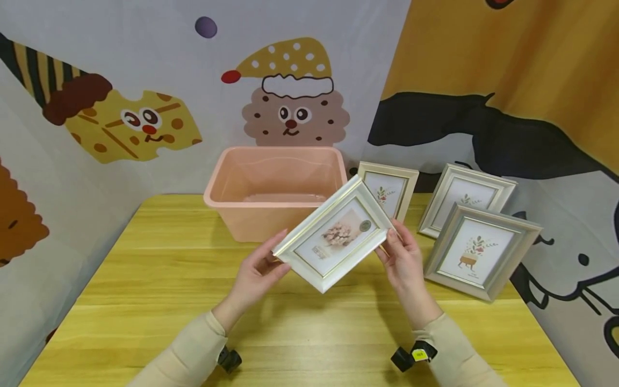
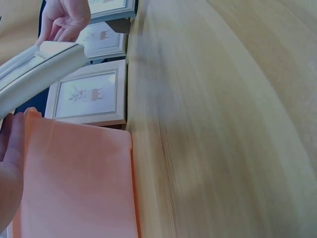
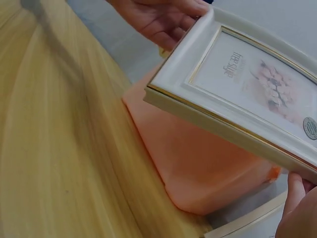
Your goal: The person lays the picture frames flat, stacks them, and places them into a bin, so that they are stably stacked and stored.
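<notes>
White picture frame, pinched at opposite corners by the left hand and right hand, slanted before the pink bin, long axis rising rightward

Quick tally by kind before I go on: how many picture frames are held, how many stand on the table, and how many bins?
Held white picture frame: 1
Standing picture frames (beside the bin, rear right, front right): 3
Pink bin: 1
Total: 5
</notes>
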A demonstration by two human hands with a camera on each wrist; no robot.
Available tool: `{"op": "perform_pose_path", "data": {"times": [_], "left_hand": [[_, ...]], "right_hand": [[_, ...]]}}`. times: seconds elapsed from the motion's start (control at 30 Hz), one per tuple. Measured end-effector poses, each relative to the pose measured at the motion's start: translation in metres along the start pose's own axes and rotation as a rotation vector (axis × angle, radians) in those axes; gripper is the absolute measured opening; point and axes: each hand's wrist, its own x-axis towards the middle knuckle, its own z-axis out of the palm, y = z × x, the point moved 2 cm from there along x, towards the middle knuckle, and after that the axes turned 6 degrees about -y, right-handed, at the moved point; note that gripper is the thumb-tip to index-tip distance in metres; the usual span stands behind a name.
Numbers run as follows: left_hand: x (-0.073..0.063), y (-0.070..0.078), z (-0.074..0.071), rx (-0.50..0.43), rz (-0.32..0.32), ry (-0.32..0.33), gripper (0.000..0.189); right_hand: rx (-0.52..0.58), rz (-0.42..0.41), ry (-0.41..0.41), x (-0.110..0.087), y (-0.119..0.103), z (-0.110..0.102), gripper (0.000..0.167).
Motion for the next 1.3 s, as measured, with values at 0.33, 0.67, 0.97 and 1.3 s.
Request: {"op": "perform_pose_path", "data": {"times": [0.33,0.67,0.97,1.3], "left_hand": [[0.001,0.003,-0.009,0.051,-0.036,0.094,0.059],[0.007,0.005,-0.026,-0.043,-0.056,0.036,0.052],[0.004,-0.003,-0.031,-0.014,-0.24,0.061,0.049],[0.001,-0.015,-0.042,-0.002,-0.368,0.113,0.051]], "right_hand": [[-0.101,-0.055,-0.338,-0.001,0.004,-0.012,0.04],[-0.38,-0.056,-0.375,0.0,-0.001,-0.015,0.04],[-0.583,-0.038,-0.397,0.0,0.0,-0.013,0.05],[-0.789,0.089,-0.393,-0.007,0.012,-0.022,0.059]]}}
